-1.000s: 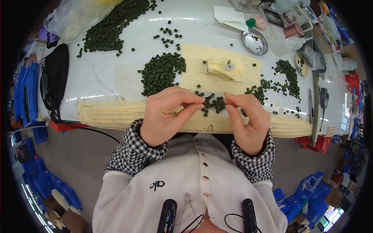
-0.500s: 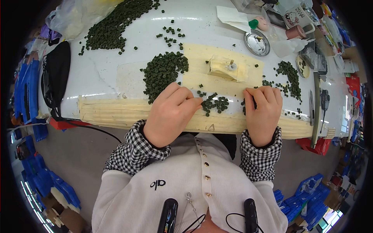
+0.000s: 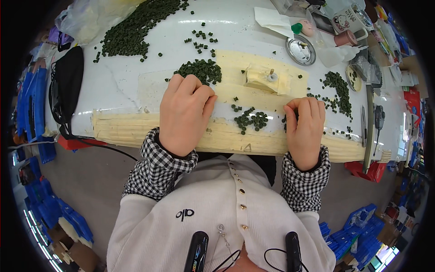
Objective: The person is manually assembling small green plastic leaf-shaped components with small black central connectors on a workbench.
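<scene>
My left hand (image 3: 186, 115) rests over the near side of a pile of small dark green spool-shaped pieces (image 3: 199, 70). Its fingers are curled in, thumb near the index finger, and what lies between them is hidden. My right hand (image 3: 306, 131) is closed in a pinch near the front edge; a few green pieces show beside its thumb, but its fingertips hide anything held. Between the hands lies a small cluster of the same pieces (image 3: 251, 120). Beyond it, a tape-wrapped block (image 3: 265, 79) with a short peg stands on a cream tape sheet (image 3: 231, 68).
More green pieces form a big heap (image 3: 129, 34) at the far left and a smaller group (image 3: 337, 90) at the right. A round metal dish (image 3: 300, 50), tweezers (image 3: 363, 122) and a black cloth (image 3: 67, 90) lie about. Padded tape (image 3: 122, 129) covers the table's front edge.
My left hand has moved left and away from me, from beside the small cluster onto the near pile. My right hand has stayed nearly in place.
</scene>
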`<state>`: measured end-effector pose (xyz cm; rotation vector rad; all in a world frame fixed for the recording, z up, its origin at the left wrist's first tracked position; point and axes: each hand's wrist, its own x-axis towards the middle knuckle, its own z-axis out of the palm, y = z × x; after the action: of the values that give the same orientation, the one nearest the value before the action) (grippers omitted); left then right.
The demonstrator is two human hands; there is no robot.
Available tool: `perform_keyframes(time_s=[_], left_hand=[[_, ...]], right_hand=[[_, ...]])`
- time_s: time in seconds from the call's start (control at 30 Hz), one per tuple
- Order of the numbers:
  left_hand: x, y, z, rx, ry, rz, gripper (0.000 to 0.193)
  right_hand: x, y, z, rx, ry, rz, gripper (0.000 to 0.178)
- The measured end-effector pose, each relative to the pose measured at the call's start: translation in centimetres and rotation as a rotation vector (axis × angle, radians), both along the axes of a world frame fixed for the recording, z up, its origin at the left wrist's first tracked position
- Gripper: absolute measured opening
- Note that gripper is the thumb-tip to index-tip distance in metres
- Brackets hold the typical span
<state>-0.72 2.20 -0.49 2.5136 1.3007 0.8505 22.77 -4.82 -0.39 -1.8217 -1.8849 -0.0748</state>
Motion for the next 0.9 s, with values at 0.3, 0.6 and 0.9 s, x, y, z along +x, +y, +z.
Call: perform_keyframes(time_s=[0.3, 0.6, 0.9], left_hand=[[0.2, -1.8, 2.2, -0.519, -0.606, -0.053, 0.01], [1.1, -2.7, 1.1, -1.233, -1.122, -0.293, 0.018], [1.0, -2.9, 0.4, -1.311, -1.261, -0.326, 0.023]], right_hand=[[-2.0, -1.9, 1.3, -0.139, 1.035, 0.083, 0.013], [-3.3, -1.5, 1.5, -0.388, 1.618, 0.245, 0.016], [-3.8, -1.5, 1.4, -0.309, 1.629, 0.265, 0.014]])
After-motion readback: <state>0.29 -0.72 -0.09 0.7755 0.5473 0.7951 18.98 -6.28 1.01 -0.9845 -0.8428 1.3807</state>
